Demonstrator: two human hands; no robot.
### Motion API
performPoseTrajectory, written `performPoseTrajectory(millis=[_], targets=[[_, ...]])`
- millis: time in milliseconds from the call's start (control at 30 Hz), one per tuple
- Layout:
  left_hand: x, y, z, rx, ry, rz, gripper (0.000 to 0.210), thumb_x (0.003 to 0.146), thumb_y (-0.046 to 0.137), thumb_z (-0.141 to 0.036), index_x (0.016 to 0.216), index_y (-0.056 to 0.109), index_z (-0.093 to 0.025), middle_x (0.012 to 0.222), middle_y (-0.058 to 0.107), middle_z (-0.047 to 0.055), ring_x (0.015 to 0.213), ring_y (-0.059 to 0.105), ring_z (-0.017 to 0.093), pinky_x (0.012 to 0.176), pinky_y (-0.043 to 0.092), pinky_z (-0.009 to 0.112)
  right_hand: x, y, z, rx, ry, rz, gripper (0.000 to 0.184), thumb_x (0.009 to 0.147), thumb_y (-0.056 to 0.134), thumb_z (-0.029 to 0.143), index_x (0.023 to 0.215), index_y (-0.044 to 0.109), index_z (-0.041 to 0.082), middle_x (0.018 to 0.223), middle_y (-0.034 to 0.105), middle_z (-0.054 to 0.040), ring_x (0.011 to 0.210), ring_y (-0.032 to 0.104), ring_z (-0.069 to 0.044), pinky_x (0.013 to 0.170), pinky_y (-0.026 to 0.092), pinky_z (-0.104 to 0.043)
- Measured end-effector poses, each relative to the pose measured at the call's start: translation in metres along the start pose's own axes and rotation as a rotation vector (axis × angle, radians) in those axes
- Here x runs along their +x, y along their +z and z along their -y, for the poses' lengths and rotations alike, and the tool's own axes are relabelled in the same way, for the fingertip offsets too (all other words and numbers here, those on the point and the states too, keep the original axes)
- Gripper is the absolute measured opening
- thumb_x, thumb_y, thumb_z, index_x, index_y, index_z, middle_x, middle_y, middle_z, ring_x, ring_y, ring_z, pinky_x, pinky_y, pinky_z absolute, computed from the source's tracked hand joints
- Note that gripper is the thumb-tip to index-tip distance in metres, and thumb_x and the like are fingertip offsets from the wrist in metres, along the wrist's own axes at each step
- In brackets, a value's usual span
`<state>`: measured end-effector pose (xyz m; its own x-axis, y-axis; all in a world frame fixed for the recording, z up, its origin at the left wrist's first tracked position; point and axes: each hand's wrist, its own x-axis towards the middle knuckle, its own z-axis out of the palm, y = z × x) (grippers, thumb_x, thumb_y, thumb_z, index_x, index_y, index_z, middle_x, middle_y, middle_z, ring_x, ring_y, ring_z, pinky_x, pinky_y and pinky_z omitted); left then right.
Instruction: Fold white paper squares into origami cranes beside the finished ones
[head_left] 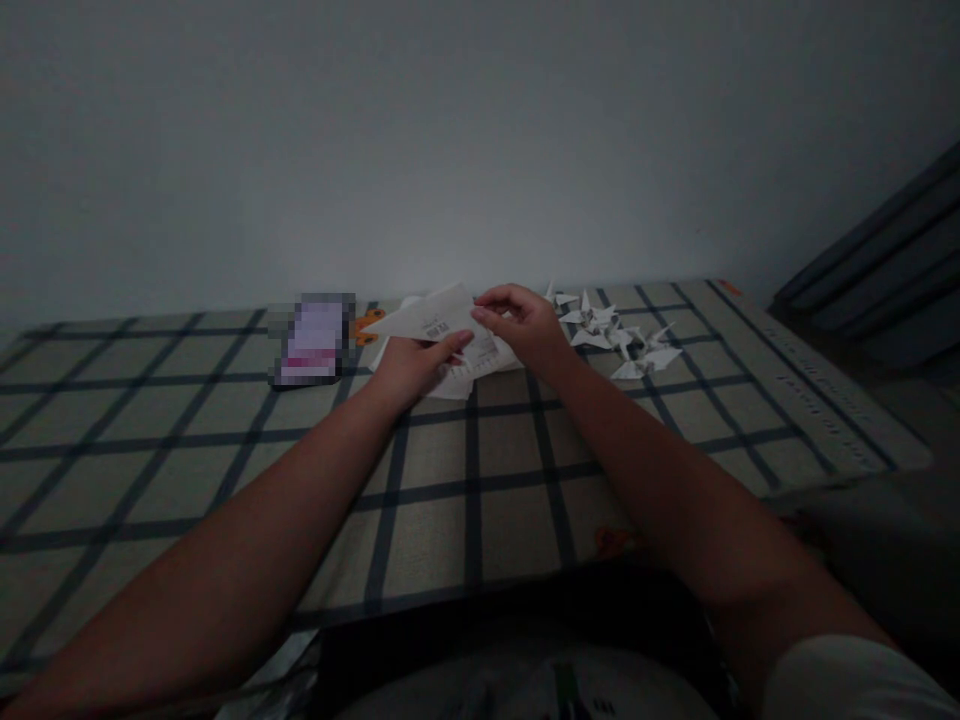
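A sheet of white printed paper [444, 312], partly folded, is held up between my two hands over the table. My left hand [421, 365] grips its lower edge, thumb on top and fingers hidden beneath. My right hand [523, 322] pinches the right edge between thumb and index finger. More white paper [454, 385] lies under and behind the held sheet; how many pieces there are I cannot tell. Just right of my right hand sits a cluster of folded paper cranes [600, 325], several of them touching one another.
A checked tablecloth [502, 520] covers the table, which stands against a grey wall [480, 140]. Left of the papers lies a blurred phone [313, 338] with a lit screen. Dark folded cloth [885, 260] hangs at the far right, beyond the table's edge.
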<state>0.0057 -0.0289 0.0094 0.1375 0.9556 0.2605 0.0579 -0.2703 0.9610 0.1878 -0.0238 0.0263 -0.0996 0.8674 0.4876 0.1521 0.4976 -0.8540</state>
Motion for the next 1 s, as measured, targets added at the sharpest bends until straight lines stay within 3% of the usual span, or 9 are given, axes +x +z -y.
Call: performPoseTrajectory(millis=[200, 500, 700, 867, 1000], targets=[[-0.001, 0.0, 0.0, -0.02, 0.017, 0.017, 0.032, 0.072, 0.085, -0.037, 0.094, 0.071, -0.019, 0.097, 0.079, 0.009, 0.077, 0.072, 0.02, 0.068, 0.058, 0.028, 0.0, 0.0, 0.002, 0.028, 0.006, 0.029, 0.028, 0.081, 0.075, 0.044, 0.093, 0.07, 0.019, 0.095, 0.069, -0.0042, 0.091, 0.065, -0.016, 0.082, 0.053, -0.03], [-0.003, 0.0, -0.006, -0.002, 0.013, 0.06, 0.029, 0.073, 0.084, -0.036, 0.092, 0.071, -0.018, 0.094, 0.078, 0.008, 0.073, 0.071, 0.018, 0.066, 0.058, 0.027, 0.002, -0.002, 0.0, 0.085, 0.015, 0.02, 0.031, 0.078, 0.077, 0.044, 0.095, 0.069, 0.019, 0.09, 0.068, -0.0033, 0.086, 0.062, -0.015, 0.079, 0.053, -0.03], [-0.003, -0.001, -0.005, 0.026, 0.008, 0.065, 0.035, 0.072, 0.085, -0.039, 0.096, 0.072, -0.017, 0.093, 0.078, 0.007, 0.073, 0.07, 0.018, 0.067, 0.059, 0.027, 0.001, -0.004, 0.004, 0.016, -0.024, 0.092, 0.025, 0.08, 0.075, 0.042, 0.087, 0.069, 0.018, 0.088, 0.068, -0.0026, 0.086, 0.061, -0.015, 0.085, 0.051, -0.031], [-0.003, 0.0, -0.004, -0.055, -0.051, 0.033, 0.035, 0.071, 0.086, -0.039, 0.09, 0.072, -0.015, 0.096, 0.078, 0.009, 0.074, 0.071, 0.018, 0.069, 0.06, 0.028, 0.002, -0.005, 0.0, -0.058, -0.092, 0.105, 0.025, 0.083, 0.074, 0.041, 0.084, 0.07, 0.016, 0.089, 0.068, -0.0043, 0.086, 0.06, -0.015, 0.082, 0.049, -0.029], [-0.003, 0.0, -0.003, -0.103, -0.084, -0.002, 0.042, 0.071, 0.086, -0.045, 0.097, 0.074, -0.014, 0.101, 0.078, 0.01, 0.077, 0.07, 0.017, 0.071, 0.059, 0.027, 0.003, -0.003, -0.008, -0.148, -0.106, 0.113, 0.023, 0.084, 0.071, 0.039, 0.078, 0.07, 0.016, 0.083, 0.068, -0.0032, 0.081, 0.06, -0.015, 0.079, 0.047, -0.031]])
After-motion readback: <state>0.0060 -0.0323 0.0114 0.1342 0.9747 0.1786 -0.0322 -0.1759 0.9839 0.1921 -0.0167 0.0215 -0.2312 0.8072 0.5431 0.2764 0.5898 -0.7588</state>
